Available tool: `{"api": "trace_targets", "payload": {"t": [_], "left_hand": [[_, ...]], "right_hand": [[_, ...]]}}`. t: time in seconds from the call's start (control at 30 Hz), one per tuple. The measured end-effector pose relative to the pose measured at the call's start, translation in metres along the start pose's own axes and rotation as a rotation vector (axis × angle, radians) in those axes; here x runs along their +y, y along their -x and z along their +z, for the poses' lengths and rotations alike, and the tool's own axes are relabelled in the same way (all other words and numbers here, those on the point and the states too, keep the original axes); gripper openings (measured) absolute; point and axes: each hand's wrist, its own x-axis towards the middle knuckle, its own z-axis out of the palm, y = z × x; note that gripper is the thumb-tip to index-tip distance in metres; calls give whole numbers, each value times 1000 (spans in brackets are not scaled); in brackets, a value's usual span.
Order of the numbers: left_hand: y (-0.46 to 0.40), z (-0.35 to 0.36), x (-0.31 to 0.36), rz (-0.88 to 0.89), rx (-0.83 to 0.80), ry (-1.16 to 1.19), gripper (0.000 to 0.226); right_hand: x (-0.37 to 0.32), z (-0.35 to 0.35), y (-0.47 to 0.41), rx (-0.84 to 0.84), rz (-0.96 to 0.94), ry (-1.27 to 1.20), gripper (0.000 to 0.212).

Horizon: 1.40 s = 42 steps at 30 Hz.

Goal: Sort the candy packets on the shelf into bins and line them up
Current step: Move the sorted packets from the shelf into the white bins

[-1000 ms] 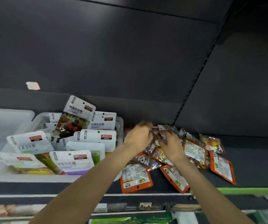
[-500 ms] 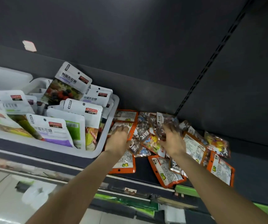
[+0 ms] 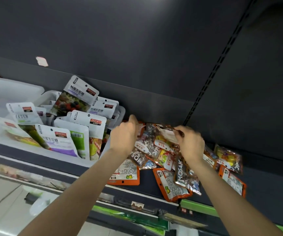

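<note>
A loose heap of candy packets [image 3: 156,150] lies on the dark shelf [image 3: 265,181], some orange-edged, some clear with "MOSAIC" print. My left hand [image 3: 124,136] reaches into the heap's left side, fingers curled round packets near the back. My right hand [image 3: 191,143] pinches the top of a clear packet [image 3: 167,133] at the heap's middle. An orange packet [image 3: 126,174] lies under my left wrist. To the left stands a white bin [image 3: 65,155] full of upright white fruit-candy pouches [image 3: 60,138].
A second white bin [image 3: 12,89] sits at the far left. More packets [image 3: 229,156] lie right of my right hand. The shelf's back wall rises just behind the heap. A price rail with a green strip [image 3: 197,206] runs along the front edge; a lower shelf lies below.
Both hands have moved toward the back of the heap. My right hand has taken hold of a clear packet's top edge. The view shifted slightly.
</note>
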Motion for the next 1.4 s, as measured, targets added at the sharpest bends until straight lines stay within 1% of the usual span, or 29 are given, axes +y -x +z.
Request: {"api": "trace_targets", "payload": {"t": [0.07,0.13,0.23,0.3,0.4,0.53,0.6,0.73,0.87,1.0,1.17,1.3,1.4], "left_hand": [[-6,-21,6,-52,43,23,18],[-10,-40,7,-123,56,107,20],[-6,-65,-3,-235,137,331,18],[1,-82,-13,-271,210,471,11],[8,-111,-29,-301,300,630,7],[13,-147,-64,-372,417,825,19],[16,-166,-85,-393,474,873,17],[24,-208,-142,-405,623,855,16],[34,-241,-223,-423,642,861,17],[42,-274,-308,-438,626,792,12],[48,-294,-401,-485,615,690,12],[36,-291,-460,-525,576,673,15],[14,-279,-497,-536,493,640,12]], "right_hand": [[-3,-9,-6,17,26,-44,10],[-11,-19,-12,-3,45,-70,13],[-31,-33,-18,-14,8,-138,16],[-48,-43,-23,3,-20,-195,16],[-80,-52,-31,14,-52,-277,15],[-138,-60,-39,21,-77,-351,14],[-172,-64,-42,38,-110,-384,14],[-253,-65,-44,64,-196,-484,14],[-345,-47,-38,59,-240,-507,14],[-432,-16,-33,44,-208,-505,14],[-521,27,-28,-15,-124,-542,18],[-568,73,-28,-104,-72,-543,17],[-587,110,-33,-159,-48,-517,17]]}}
